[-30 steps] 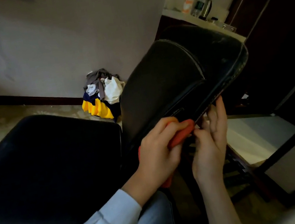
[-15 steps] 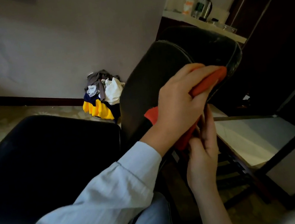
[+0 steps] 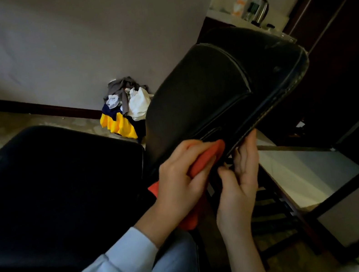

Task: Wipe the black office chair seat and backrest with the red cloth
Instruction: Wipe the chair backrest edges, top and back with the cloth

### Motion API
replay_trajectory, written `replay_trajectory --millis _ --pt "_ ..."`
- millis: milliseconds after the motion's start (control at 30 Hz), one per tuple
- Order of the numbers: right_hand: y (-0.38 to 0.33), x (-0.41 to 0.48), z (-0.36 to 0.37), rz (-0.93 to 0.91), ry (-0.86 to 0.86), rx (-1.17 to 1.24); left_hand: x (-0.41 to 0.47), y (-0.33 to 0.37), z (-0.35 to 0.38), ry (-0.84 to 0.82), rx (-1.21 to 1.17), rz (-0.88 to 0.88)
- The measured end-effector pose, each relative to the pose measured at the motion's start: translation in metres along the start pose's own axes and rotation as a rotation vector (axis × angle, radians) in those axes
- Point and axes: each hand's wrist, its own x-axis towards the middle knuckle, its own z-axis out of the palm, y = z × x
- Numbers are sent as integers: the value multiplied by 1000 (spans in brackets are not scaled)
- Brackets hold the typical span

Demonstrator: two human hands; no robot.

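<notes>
The left hand [image 3: 181,178] curls around the red cloth [image 3: 206,158] and presses it on the lower edge of the black office chair's backrest [image 3: 203,98]. The right hand [image 3: 242,182], fingers straight and holding nothing, braces the rim just beside it. This looks like the backrest-wiping step, and the next move likely calls for a firm stroke up the panel above the hands, then the seat [image 3: 50,182] to their left.

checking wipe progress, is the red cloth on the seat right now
No, the left hand holds the red cloth against the lower edge of the backrest, not on the seat.
</notes>
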Motion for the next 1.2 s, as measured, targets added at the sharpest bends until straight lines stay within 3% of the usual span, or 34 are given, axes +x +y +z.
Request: replay_trajectory --millis 200,300,433,600,867,1067,1200 --pt "7 -15 -1 18 5 -23 -3 8 -14 20 -74 -84" --pt "15 -20 -1 51 21 -21 17 28 -11 17 -58 47" --pt "18 -22 -2 54 3 -57 17 17 -7 -104 199 246" --pt "21 -19 -4 26 -16 -94 5 2 2 -115 285 300" --pt "21 -22 -6 42 -15 -20 -6 -3 -5 -79 73 114" --pt "26 -26 -2 21 -12 9 -40 -20 -25 -133 190 19" --pt "30 -32 1 33 0 -19 -74 -39 -41 -213 239 -134"
